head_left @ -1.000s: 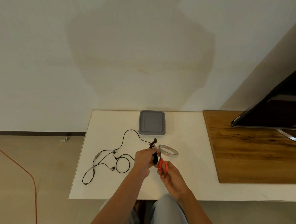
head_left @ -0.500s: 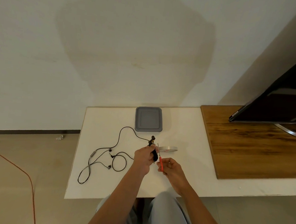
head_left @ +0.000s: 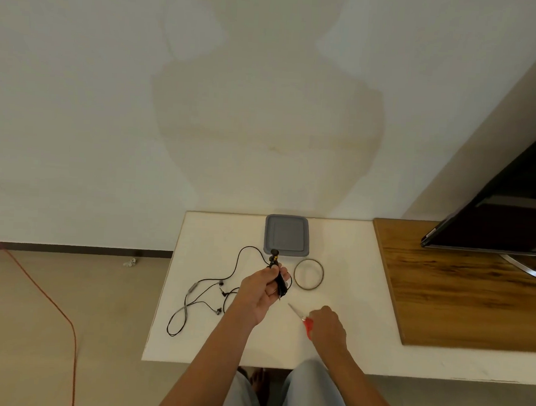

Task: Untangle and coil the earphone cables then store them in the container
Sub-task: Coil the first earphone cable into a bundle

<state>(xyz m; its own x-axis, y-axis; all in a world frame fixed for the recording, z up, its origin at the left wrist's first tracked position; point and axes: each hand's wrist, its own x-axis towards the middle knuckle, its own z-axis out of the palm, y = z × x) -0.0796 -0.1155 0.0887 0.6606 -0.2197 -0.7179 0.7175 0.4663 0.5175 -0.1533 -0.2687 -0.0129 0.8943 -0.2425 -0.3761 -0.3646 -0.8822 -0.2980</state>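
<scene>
My left hand grips a coiled black earphone bundle above the white table; the bundle's top end sticks up past my fingers. A second black earphone cable lies loose and looped on the table's left part. The grey container, with its lid on, sits at the table's back edge. My right hand holds red-handled scissors low over the table, blades pointing up-left.
A roll of clear tape lies flat just right of my left hand. A wooden board with a dark TV screen stands at the right. An orange cord runs across the floor at left.
My right hand has moved the scissors away from the bundle, down and to the right toward the table. The tape roll now lies flat on the table. My left hand keeps its grip on the bundle.
</scene>
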